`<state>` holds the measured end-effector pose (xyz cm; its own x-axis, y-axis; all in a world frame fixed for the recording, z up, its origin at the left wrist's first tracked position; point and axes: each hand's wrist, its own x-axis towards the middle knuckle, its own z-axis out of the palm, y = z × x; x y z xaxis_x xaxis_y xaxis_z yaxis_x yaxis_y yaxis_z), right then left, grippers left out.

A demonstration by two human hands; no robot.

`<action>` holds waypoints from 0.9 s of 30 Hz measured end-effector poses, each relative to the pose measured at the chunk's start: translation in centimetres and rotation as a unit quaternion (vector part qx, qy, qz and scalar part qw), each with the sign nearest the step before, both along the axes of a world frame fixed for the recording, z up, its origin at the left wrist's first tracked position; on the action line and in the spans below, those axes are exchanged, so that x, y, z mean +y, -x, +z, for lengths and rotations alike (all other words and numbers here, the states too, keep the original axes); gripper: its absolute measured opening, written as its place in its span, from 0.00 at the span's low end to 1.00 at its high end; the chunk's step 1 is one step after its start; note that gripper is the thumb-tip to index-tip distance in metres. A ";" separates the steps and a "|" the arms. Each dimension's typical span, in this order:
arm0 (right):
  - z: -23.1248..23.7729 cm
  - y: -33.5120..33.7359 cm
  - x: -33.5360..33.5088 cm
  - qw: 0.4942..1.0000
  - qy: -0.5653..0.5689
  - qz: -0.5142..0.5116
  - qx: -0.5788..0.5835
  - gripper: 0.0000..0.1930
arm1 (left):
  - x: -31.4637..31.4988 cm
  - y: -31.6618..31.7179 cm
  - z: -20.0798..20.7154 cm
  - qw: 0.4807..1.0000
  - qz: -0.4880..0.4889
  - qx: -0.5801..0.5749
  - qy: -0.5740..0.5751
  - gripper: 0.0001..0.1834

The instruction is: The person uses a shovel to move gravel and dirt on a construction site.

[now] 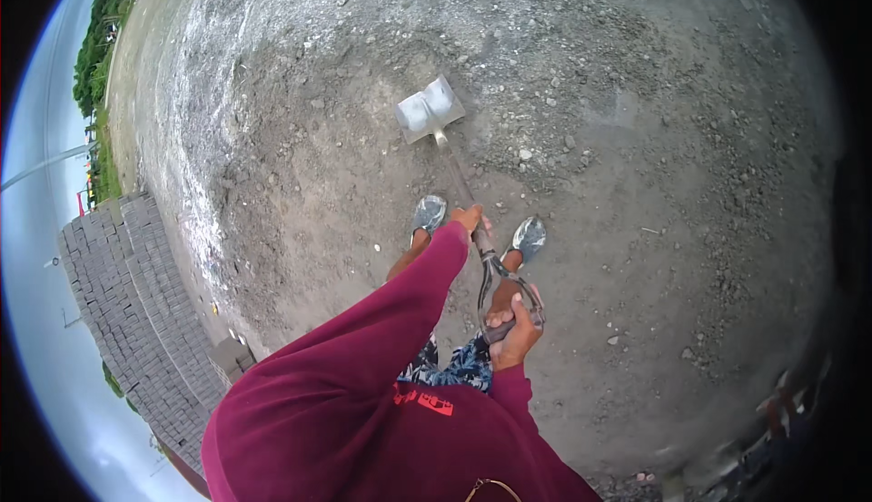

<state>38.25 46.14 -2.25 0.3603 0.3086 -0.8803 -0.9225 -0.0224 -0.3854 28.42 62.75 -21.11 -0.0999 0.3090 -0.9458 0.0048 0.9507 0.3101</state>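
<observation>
Person stood on gravelly dirt ground [636, 229] with a shovel [454, 152] held out in front. Right hand [514, 331] was closed around the D-grip at the top of the handle, fingers wrapped over the bar. Left hand [470, 218] was lower down the shaft, looked clenched around it, though the maroon sleeve [413, 288] hid most of the hand, so can't be fully sure of the grip. Shovel blade [429, 109] sat pale and flat on the ground ahead of the feet, shaft running back between the two grey shoes [429, 212]. Blade looked empty, resting on the dirt rather than dug in. Stack of grey paving blocks [136, 293] stood well apart on the left. Trees [94, 57] at the far left edge.
</observation>
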 end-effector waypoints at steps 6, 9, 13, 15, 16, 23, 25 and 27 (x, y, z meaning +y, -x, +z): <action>-4.8 1.8 10.9 0.984 0.094 -0.019 0.147 0.06 | 4.7 1.2 0.2 0.990 0.104 -0.095 -0.011 0.10; -2.1 2.8 9.3 0.988 0.148 0.030 0.040 0.05 | 3.1 0.3 2.6 0.987 0.112 -0.105 0.054 0.09; 0.9 2.9 7.6 0.990 0.137 0.038 0.021 0.06 | 1.6 0.6 6.0 0.978 0.168 -0.096 0.082 0.09; 0.6 3.1 10.8 0.992 0.110 -0.012 0.052 0.08 | 3.8 0.0 8.2 0.981 0.151 -0.071 0.100 0.09; 0.4 3.7 13.4 0.993 0.087 -0.037 0.071 0.08 | 6.1 0.2 8.1 0.983 0.142 -0.059 0.099 0.09; -8.2 9.9 18.4 0.979 0.096 -0.041 0.175 0.05 | 15.6 5.9 0.1 0.995 0.073 -0.024 0.063 0.08; -7.3 9.3 20.0 0.991 0.087 0.002 0.106 0.05 | 16.6 5.0 0.5 0.994 0.094 -0.041 0.034 0.08; -5.7 9.4 20.2 0.994 0.074 -0.008 0.080 0.14 | 16.2 5.4 1.8 0.992 0.106 -0.066 0.029 0.08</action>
<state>28.85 66.31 -7.92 0.2155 0.1659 -0.9623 -0.9725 -0.0524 -0.2268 23.05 78.92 -19.32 -0.0313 0.2392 -0.9705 -0.2331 0.9424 0.2398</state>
